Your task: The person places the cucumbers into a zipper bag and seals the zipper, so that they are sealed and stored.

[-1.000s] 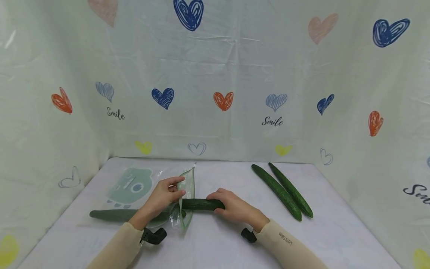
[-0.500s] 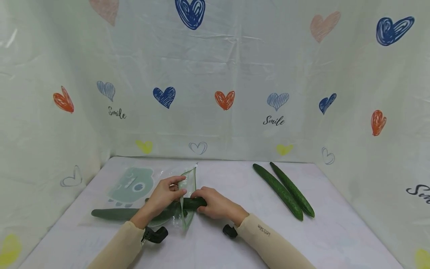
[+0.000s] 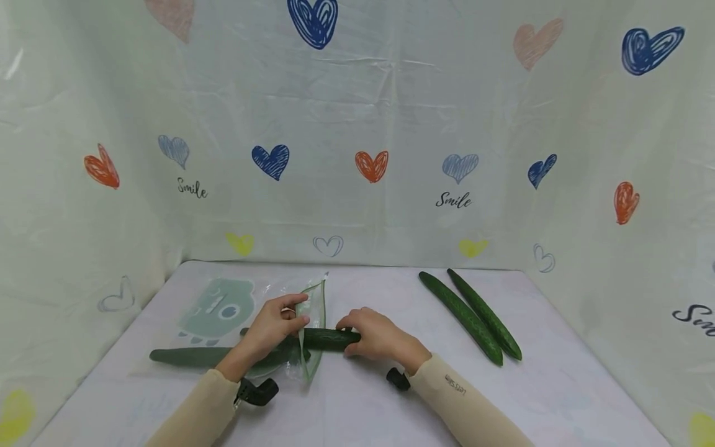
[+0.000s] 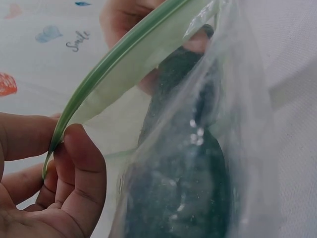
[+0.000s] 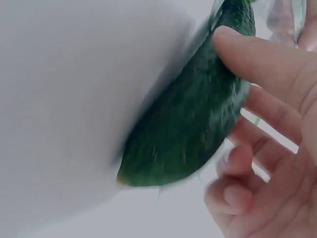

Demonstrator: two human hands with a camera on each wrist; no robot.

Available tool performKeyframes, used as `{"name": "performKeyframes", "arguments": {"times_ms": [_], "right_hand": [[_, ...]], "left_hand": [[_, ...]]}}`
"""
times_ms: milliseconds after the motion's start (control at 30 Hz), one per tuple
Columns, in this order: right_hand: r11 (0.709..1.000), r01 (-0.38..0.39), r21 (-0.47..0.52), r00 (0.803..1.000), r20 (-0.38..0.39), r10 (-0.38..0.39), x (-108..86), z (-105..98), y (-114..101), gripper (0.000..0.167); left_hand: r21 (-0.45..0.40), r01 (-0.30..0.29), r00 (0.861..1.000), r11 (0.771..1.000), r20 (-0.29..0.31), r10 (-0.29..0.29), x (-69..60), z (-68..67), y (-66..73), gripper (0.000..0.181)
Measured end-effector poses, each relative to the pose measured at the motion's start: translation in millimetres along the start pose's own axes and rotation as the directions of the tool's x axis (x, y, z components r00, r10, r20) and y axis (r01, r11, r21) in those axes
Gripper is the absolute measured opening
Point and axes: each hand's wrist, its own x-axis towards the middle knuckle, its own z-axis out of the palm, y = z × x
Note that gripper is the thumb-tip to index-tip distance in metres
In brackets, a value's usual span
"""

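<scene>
In the head view, my left hand [image 3: 274, 326] pinches the green-edged mouth of a clear plastic bag [image 3: 317, 304]. The same green edge [image 4: 94, 74] runs between thumb and fingers in the left wrist view. One cucumber [image 3: 187, 356] lies inside the bag, partly behind my left wrist. Another cucumber [image 3: 329, 339] passes through the mouth, one end outside. My right hand [image 3: 380, 335] holds that outer part; in the right wrist view its thumb lies on the cucumber [image 5: 183, 124], with fingers on the far side.
Two more cucumbers [image 3: 460, 316] [image 3: 486, 315] lie side by side at the back right of the white table [image 3: 357, 410]. The bag's printed green figure [image 3: 220, 310] lies flat at the left. A curtain patterned with hearts [image 3: 371, 166] stands behind.
My right hand moved left along with the cucumber toward the bag, then back slightly right, where more of the cucumber shows. My left hand has stayed at the bag's edge.
</scene>
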Motion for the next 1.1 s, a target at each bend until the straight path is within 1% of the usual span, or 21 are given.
{"name": "performKeyframes", "arguments": {"times_ms": [133,267,400,567,700,833,967,1100], "right_hand": [[0.999,-0.047,0.028,0.998,0.038,0.046,-13.4,-4,8,0.044],[0.996,-0.073,0.057,0.996,0.047,0.07,-23.2,-2,15,0.044],[0.996,-0.042,0.084,0.999,0.033,0.04,-25.7,-1,19,0.039],[0.997,-0.023,0.08,0.999,0.024,0.022,-24.5,-1,18,0.037],[0.998,0.01,0.064,1.0,-0.017,-0.009,-18.5,-1,13,0.035],[0.997,0.054,0.051,0.997,-0.053,-0.051,-5.9,3,4,0.032],[0.996,0.082,0.045,0.995,-0.054,-0.08,8.7,5,-7,0.032],[0.995,0.085,0.044,0.995,-0.049,-0.083,21.7,6,-19,0.032]], "left_hand": [[-0.006,-0.011,1.0,1.0,0.007,0.011,-3.0,-0.6,2.4,0.052],[-0.004,-0.021,1.0,1.0,0.012,0.021,-3.8,-1.1,3.4,0.053],[-0.004,-0.023,1.0,1.0,0.014,0.023,-4.2,-1.0,3.9,0.053],[0.005,-0.017,1.0,1.0,0.006,0.017,-3.4,-1.1,3.0,0.052],[0.021,-0.017,1.0,1.0,0.001,0.017,-2.4,-0.4,3.3,0.052],[0.019,-0.009,1.0,1.0,-0.003,0.009,-2.7,-0.1,5.1,0.052],[0.01,-0.003,1.0,1.0,-0.004,0.003,-3.1,-0.5,5.2,0.052],[0.015,-0.012,1.0,1.0,-0.013,0.012,-3.1,-0.9,5.1,0.051]]}}
